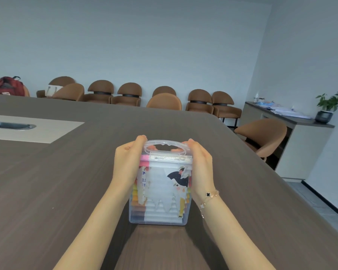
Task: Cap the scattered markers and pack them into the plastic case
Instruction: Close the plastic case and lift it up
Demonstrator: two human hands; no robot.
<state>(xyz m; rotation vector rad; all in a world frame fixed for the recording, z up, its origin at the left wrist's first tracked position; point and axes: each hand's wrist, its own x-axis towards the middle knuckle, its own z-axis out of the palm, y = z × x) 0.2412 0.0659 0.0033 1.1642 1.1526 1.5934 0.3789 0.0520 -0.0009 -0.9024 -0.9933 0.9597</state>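
A clear plastic case (160, 191) stands upright on the dark wooden table (66, 182), its handle (165, 146) on top. Rows of coloured markers (141, 191) show through its walls behind a torn printed label. My left hand (128, 162) grips the case's upper left side, fingers curled over the top edge by the handle. My right hand (199, 164), with a bracelet on the wrist, grips the upper right side the same way. The lid looks closed. No loose markers or caps are visible on the table.
A light inset panel with a metal cable slot (12, 125) lies at the table's left. Brown chairs (164, 100) line the far wall, one (261, 137) by the table's right edge. A red bag (7, 85) sits far left; a sideboard with a plant (328, 106) stands right.
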